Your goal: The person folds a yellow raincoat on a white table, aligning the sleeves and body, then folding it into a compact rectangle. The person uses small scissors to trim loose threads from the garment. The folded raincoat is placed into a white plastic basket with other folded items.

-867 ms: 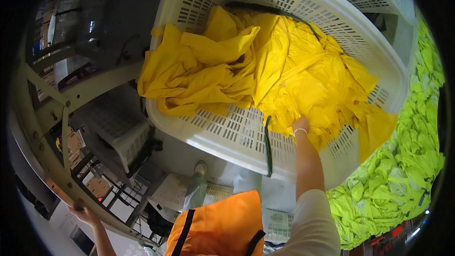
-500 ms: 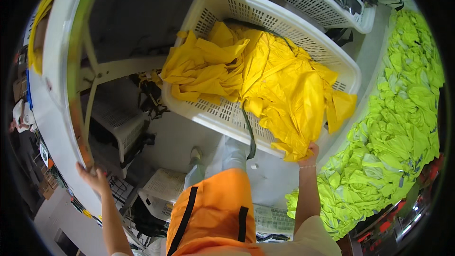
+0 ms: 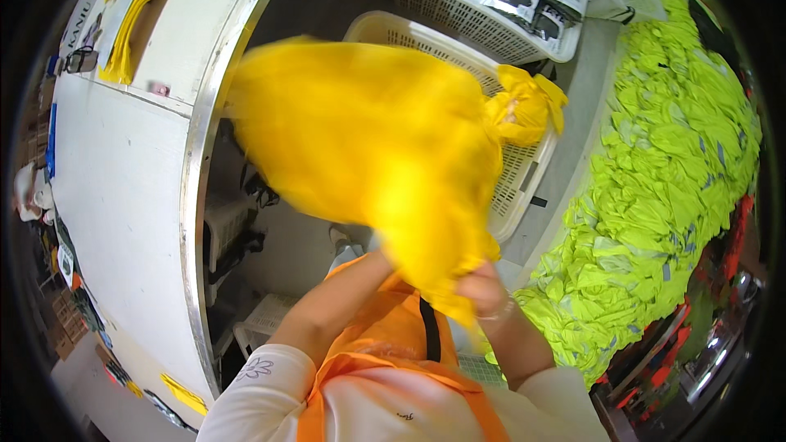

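While pinched at an edge by the right hand (image 3: 485,290), the yellow fabric (image 3: 360,131) is spread beyond the grip, before the white basket (image 3: 514,188); the left hand's hold cannot be told. Probably light and limp, it is best held by edges.

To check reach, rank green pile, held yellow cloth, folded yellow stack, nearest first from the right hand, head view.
1. Held yellow cloth: in the right hand.
2. Green pile: to its right.
3. Folded yellow stack: far left, on table.
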Tool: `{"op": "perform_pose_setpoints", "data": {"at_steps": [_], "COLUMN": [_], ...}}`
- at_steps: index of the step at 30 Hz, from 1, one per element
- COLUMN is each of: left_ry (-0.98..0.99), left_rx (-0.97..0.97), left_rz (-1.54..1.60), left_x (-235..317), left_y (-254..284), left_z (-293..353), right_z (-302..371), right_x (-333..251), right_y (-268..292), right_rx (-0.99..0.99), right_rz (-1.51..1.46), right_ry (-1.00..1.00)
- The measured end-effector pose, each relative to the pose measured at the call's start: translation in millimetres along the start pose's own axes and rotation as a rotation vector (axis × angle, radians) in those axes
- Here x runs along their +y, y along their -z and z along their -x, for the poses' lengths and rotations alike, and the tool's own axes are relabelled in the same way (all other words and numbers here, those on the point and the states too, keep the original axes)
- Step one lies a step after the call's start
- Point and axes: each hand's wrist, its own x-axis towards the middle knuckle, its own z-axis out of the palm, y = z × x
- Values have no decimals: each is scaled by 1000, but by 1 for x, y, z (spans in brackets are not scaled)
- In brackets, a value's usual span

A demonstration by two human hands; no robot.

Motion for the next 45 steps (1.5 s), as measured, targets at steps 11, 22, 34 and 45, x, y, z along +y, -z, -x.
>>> {"op": "perform_pose_setpoints", "data": {"at_steps": [11,22,34,45], "left_ry": [-456,-1107,-1110,-1189], "left_rx": [614,898,1300,1427], "left_rz": [73,-526,-470,-548], "left_x": [302,396,301,286], "left_y": [41,60,76,79], "left_z": [133,405,597,714], "right_z": [-15,-11,14,161], "right_x": [-33,0,34,263], "right_y": [-166,-338,-497,-462], "right_rx": [-74,-342,-438,-1762], "right_rz": [1584,1246,983,1453], "right_ry": [954,1455,1579,205]}}
